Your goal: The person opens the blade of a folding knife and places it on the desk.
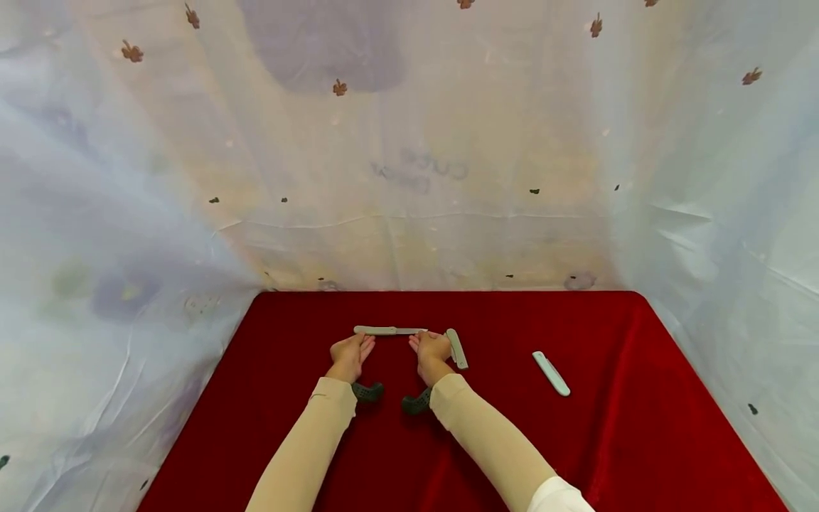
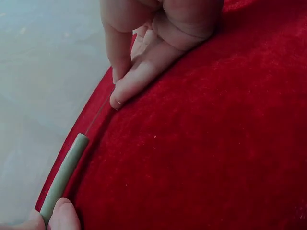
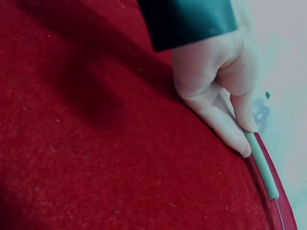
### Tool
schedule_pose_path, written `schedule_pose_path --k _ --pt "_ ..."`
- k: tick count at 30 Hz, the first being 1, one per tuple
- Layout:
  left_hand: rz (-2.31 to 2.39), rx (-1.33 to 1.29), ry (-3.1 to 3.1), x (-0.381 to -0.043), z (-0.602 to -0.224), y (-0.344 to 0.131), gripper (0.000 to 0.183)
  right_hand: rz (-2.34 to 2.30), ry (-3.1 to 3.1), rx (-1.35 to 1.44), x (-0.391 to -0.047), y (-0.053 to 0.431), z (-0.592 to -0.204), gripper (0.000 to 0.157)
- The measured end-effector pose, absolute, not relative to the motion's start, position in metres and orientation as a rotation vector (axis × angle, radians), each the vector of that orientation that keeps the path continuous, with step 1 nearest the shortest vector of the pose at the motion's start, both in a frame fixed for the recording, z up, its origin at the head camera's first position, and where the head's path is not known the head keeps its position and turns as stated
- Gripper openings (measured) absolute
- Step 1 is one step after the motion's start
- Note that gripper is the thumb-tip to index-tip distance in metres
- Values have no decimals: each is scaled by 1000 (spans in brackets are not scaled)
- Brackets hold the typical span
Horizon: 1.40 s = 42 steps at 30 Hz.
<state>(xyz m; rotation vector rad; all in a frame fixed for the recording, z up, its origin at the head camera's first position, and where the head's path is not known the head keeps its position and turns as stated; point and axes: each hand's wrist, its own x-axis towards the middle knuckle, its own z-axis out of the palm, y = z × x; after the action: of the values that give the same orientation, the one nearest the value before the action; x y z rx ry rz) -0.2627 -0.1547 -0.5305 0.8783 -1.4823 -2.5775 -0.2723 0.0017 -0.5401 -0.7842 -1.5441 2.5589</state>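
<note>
An unfolded pocket knife (image 1: 377, 331) with a pale grey-green handle spans the two hands in the head view. My left hand (image 1: 348, 353) pinches the handle's outer end between thumb and finger; the right wrist view shows this left hand (image 3: 216, 81) gripping it from above. At the other side, my right hand (image 1: 434, 351) pinches the thin blade (image 2: 99, 116) near its tip, which the fingers hide. Both hands are close over the red cloth. Just right of the right hand lies a second pocket knife (image 1: 458, 350), folded and partly overlapped by the hand.
A third folded pocket knife (image 1: 551, 374), pale and slanted, lies farther right on the red velvet-covered table (image 1: 512, 441). Hanging patterned sheeting (image 1: 499, 142) encloses the table at the back and both sides. Dark green straps (image 1: 367, 392) sit at the wrists.
</note>
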Motion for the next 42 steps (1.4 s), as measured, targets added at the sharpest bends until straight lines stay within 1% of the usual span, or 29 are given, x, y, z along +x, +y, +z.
schedule_pose_path --k 7,18,21,23,27,31,34,38,42 --pt "-2539 872 -1478 -259 -532 -148 40 2563 -1515 -840 -267 3 -539 22" --pt "-2562 815 -1595 -258 -521 -150 44 2644 -1590 -711 -271 9 -535 29" --pt "-2528 768 -1673 -257 -525 -147 48 2709 -1661 -638 -268 18 -532 37" --pt "-2477 707 -1755 -255 -528 -139 49 2738 -1740 -539 -265 27 -529 43" --pt "-2397 531 -1963 -255 -529 -112 42 2647 -1913 -297 -262 51 -521 48" --pt "-2414 360 -2117 -254 -521 -77 35 2434 -2048 -170 -262 82 -515 45" --pt "-2423 282 -2130 -254 -515 -55 32 2336 -2133 -140 -264 100 -512 37" --pt "-2362 295 -2066 -252 -513 -33 28 2311 -2199 -134 -264 118 -512 30" --pt "-2207 388 -2068 -250 -515 -21 25 2291 -2259 -150 -265 127 -518 29"
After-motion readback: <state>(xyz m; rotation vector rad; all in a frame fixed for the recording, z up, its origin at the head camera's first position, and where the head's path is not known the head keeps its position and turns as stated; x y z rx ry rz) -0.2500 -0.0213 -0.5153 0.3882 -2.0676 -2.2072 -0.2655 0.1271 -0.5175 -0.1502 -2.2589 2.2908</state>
